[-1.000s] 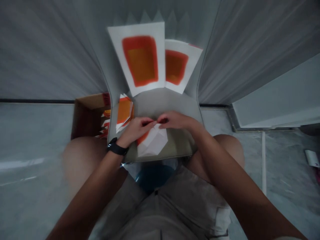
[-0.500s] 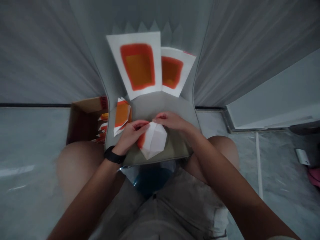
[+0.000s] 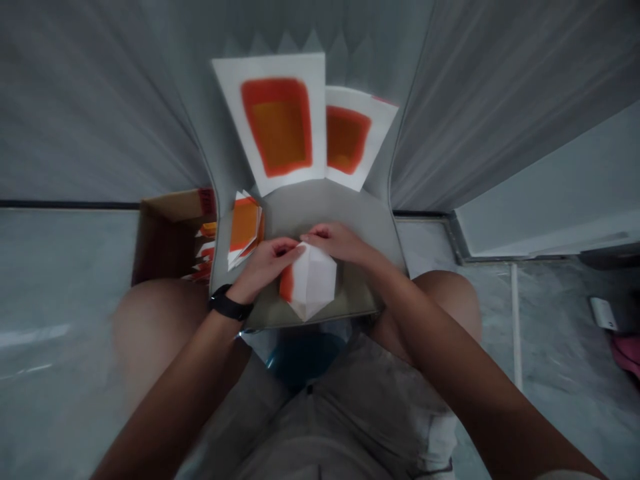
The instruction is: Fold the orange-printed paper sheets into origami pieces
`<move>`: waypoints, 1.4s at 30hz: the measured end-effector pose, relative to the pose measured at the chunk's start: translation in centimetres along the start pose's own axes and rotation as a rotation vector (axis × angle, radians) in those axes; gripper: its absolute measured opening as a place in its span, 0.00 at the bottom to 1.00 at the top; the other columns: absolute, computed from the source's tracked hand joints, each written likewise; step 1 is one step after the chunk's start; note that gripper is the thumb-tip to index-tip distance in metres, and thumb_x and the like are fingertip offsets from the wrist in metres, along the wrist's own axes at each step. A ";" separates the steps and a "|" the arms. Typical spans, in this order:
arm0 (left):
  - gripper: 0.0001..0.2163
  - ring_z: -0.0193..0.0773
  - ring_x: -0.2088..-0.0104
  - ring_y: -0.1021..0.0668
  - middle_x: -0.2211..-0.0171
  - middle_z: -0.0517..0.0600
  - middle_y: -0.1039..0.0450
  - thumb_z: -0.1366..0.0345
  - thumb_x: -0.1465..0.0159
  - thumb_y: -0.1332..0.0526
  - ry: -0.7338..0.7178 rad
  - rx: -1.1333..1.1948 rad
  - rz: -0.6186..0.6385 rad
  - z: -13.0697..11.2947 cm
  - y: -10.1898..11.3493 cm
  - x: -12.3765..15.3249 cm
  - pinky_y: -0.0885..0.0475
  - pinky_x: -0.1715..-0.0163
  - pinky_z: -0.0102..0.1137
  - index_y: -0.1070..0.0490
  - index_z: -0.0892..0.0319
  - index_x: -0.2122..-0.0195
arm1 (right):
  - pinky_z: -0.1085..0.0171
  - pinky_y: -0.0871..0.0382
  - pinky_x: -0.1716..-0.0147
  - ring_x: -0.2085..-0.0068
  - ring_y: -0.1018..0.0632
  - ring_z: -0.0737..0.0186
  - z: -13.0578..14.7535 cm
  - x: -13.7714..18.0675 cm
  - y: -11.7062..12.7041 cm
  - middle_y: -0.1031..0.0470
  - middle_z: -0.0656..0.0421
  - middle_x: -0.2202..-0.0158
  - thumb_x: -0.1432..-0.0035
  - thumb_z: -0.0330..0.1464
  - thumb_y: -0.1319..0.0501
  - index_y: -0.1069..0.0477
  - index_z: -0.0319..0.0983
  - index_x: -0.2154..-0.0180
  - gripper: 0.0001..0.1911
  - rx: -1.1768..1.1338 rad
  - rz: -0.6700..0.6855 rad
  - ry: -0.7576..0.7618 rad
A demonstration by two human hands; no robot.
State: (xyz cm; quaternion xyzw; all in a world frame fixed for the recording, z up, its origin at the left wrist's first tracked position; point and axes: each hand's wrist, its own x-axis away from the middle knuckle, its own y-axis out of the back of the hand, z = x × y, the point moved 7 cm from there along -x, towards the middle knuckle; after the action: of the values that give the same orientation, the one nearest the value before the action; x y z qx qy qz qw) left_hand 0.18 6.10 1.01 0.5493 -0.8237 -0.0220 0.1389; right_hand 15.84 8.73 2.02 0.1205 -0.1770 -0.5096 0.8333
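Between 2 hands (image 3: 265,267) (image 3: 333,243), folded white paper (image 3: 313,281)

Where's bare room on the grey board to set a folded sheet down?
Bare board lies between the orange-printed sheets and the right hand; a smaller patch sits right of the folded white paper. Crowded left: folded stack against the left hand.

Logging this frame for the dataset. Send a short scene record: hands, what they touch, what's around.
left hand: fingertips at the upper left of the folded paper
right hand: fingers at the top of the same paper
paper state: white, orange strip along its left edge, lying on a grey surface
nearby: stack of folded sheets, left of the hands
beyond: two printed sheets, orange patches
left side: cardboard box, orange-marked paper inside
wrist: black watch, left
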 end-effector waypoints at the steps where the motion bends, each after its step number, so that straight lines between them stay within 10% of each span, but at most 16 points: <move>1: 0.18 0.35 0.66 0.26 0.64 0.48 0.21 0.47 0.37 0.31 0.004 0.012 -0.013 0.0 0.0 0.0 0.33 0.64 0.30 0.20 0.59 0.61 | 0.65 0.43 0.71 0.71 0.35 0.67 0.1 0.0 0.0 0.33 0.63 0.75 0.37 0.48 0.41 0.31 0.40 0.74 0.21 0.001 -0.018 0.000; 42: 0.22 0.39 0.63 0.24 0.61 0.51 0.19 0.42 0.36 0.34 0.003 0.010 0.011 1.2 0.3 -0.2 0.30 0.61 0.33 0.18 0.58 0.60 | 0.65 0.42 0.73 0.71 0.33 0.65 -1.0 0.1 -0.3 0.30 0.61 0.74 0.43 0.57 0.38 0.28 0.40 0.73 0.26 -0.071 -0.155 -0.137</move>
State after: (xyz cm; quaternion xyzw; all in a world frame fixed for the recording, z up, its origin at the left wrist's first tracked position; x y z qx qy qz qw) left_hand -0.27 6.27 -0.17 0.5456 -0.8265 -0.0163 0.1378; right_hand 16.11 8.51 0.99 0.0689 -0.2055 -0.5855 0.7812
